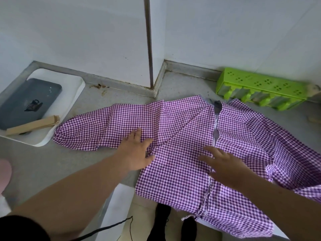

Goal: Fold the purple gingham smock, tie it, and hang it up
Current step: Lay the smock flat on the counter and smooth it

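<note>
The purple gingham smock (182,122) lies spread flat on the grey countertop (43,159), its back slit running down the middle. One sleeve stretches out to the left and the hem hangs over the counter's front edge. My left hand (137,150) rests flat, fingers apart, on the fabric where the left sleeve meets the body. My right hand (224,164) lies flat with spread fingers over the centre slit. Neither hand grips the cloth.
A white tray (73,101) holding a dark grey tray (26,103) and a cardboard box (33,125) sits at the left. A green plastic rack (260,87) lies against the back wall at the right. A white wall corner (152,49) juts out behind the smock.
</note>
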The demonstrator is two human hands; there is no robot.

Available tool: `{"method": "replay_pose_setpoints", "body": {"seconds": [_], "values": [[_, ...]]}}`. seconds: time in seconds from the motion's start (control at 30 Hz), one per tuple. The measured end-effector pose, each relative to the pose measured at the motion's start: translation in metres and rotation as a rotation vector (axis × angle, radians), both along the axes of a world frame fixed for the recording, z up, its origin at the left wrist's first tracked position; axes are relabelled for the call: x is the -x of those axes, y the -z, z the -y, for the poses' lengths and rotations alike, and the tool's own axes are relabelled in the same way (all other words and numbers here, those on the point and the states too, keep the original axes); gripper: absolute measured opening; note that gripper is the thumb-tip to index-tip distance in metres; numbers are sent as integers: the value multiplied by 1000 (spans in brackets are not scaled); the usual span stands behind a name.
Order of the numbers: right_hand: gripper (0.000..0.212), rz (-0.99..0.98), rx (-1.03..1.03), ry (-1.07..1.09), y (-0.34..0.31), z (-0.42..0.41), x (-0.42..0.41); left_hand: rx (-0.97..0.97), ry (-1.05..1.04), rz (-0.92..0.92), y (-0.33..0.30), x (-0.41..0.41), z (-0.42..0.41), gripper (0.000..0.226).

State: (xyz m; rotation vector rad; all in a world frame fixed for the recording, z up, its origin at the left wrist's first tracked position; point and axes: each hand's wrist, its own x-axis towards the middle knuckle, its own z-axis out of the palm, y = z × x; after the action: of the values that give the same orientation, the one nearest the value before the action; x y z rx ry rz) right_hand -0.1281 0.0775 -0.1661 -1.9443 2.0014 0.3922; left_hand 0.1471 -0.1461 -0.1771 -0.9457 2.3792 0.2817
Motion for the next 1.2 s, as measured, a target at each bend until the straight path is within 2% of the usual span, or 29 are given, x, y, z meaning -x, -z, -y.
{"method": "replay_pose_setpoints", "body": {"seconds": [0.07,0.13,0.27,0.33,0.6,0.67,0.73,0.87,0.93,0.97,1.13,1.2], "values": [[54,18,21,-127,7,-3,-2,46,104,-79,3,3,-3,87],[42,19,27,-271,11,-4,-2,-14,171,-45,7,8,-9,94],[31,37,44,-489,9,-4,-8,-62,107,-4,13,18,-11,115],[22,58,62,-507,10,-6,-10,-57,112,10,12,20,-9,125],[30,65,74,-452,8,-29,-5,-37,112,168,7,34,-13,142],[29,46,66,-407,10,-37,-5,-16,118,211,3,39,-15,142],[32,47,88,-260,12,-46,-7,34,164,247,-4,52,-19,138],[69,56,192,256,8,-60,-6,136,389,131,-9,87,-33,128],[76,103,125,412,1,-64,-1,132,474,116,-5,101,-43,127],[74,123,98,416,-1,-70,2,121,499,129,-3,111,-51,127],[47,184,100,-45,8,-90,0,93,421,277,-6,148,-82,144],[37,198,63,-133,15,-88,-5,88,403,340,-9,158,-90,147]]}}
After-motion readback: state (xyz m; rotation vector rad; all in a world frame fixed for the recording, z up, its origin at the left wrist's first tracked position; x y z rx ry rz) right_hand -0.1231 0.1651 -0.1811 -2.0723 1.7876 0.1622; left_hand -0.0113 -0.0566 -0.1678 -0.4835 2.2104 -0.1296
